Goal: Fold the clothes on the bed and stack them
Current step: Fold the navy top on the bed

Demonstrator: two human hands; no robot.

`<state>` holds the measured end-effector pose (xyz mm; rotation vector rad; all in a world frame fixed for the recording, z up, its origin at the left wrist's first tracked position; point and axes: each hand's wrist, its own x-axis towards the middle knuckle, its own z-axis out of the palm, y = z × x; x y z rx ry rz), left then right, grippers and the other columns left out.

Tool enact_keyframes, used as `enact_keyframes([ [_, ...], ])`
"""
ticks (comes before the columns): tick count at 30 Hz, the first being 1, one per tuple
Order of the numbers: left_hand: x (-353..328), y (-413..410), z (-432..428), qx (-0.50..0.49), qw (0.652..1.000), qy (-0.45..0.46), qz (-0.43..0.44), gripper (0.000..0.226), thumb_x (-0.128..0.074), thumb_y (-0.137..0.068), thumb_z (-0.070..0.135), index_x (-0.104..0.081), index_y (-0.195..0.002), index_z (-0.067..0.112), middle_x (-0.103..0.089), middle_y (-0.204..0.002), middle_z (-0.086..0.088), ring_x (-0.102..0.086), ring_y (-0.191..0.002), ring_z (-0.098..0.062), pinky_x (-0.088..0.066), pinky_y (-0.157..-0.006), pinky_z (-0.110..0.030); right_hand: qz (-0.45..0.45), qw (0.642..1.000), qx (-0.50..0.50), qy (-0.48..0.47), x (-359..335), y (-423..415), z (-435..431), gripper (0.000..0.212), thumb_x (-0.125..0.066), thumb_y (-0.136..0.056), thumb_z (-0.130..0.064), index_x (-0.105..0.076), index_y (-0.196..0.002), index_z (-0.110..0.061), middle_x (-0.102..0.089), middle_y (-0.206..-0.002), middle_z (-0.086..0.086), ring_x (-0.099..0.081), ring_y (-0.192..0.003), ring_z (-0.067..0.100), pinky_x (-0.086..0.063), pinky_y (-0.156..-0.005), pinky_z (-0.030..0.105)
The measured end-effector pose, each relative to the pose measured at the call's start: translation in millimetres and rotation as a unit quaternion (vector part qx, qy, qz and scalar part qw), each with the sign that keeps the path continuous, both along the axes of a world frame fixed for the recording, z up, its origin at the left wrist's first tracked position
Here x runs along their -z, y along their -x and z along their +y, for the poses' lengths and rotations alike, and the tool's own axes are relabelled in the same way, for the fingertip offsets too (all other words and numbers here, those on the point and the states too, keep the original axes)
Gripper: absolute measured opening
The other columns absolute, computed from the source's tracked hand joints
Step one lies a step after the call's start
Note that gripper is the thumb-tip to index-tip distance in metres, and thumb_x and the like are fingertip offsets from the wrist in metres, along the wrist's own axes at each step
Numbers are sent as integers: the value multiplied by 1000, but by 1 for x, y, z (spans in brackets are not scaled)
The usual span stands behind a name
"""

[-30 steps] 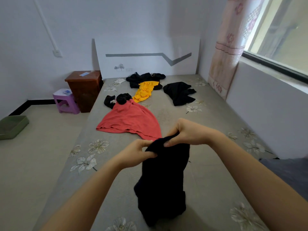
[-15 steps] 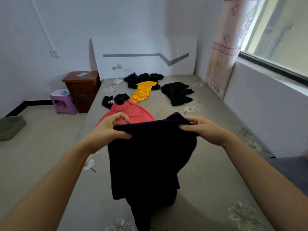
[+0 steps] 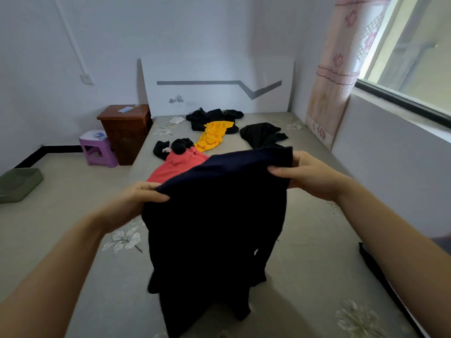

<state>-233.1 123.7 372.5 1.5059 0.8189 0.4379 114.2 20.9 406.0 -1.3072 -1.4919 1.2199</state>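
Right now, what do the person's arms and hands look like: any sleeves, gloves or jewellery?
The left forearm and right forearm are bare, no sleeve in view. The left hand and right hand wear no gloves; no watch, bracelet or ring shows on the visible sides.

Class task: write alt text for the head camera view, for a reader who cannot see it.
A person's left hand and right hand grip the top edge of a dark navy garment, holding it up over a floral bed. Behind it lie a red garment, a yellow garment and black clothes, unfolded.
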Motion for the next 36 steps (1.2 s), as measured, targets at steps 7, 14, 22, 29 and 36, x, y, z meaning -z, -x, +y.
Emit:
enact_keyframes([
  [7,-11,9,11,-86,994,-58,-24,52,-91,-40,39,-63,-74,11,-55,-70,-14,-56,-52,-14,-45,-44,-15,-297,934,-120,159,-22,9,4,45,-84,-66,-36,-66,-105,-23,-72,-101,-5,-69,-91,11,-54,-78,22],
  [14,17,26,64,-123,935,-232,239,20,-66,-88,17,-66,-74,3,-54,-61,-9,-50,-56,-19,-35,-50,-26,-590,790,81,148,50,-35,48,38,-59,-90,-34,-48,-61,-13,-51,-66,5,-49,-63,23,-33,-53,31],
  [22,-4,-9,115,-292,925,-163,179,5,-64,-90,17,-65,-86,13,-66,-90,-12,-67,-77,-23,-53,-49,-22,-66,922,367,101,29,-36,102,15,-60,-92,-18,-60,-88,-4,-62,-85,17,-65,-56,28,-56,-45,32],
  [29,-54,-30,97,-413,803,-431,-1,7,-60,-91,22,-57,-95,17,-59,-108,9,-55,-101,-8,-39,-82,-8,-195,812,498,-234,-23,-28,82,14,-60,-86,-17,-55,-97,-9,-54,-90,3,-48,-82,15,-30,-58,17],
  [36,43,8,48,-350,801,-473,113,12,-66,-85,12,-62,-93,3,-65,-115,-7,-59,-99,-21,-38,-82,-21,-319,843,416,-121,50,-40,31,32,-69,-81,-25,-47,-67,-7,-48,-63,7,-43,-59,23,-30,-51,29],
])
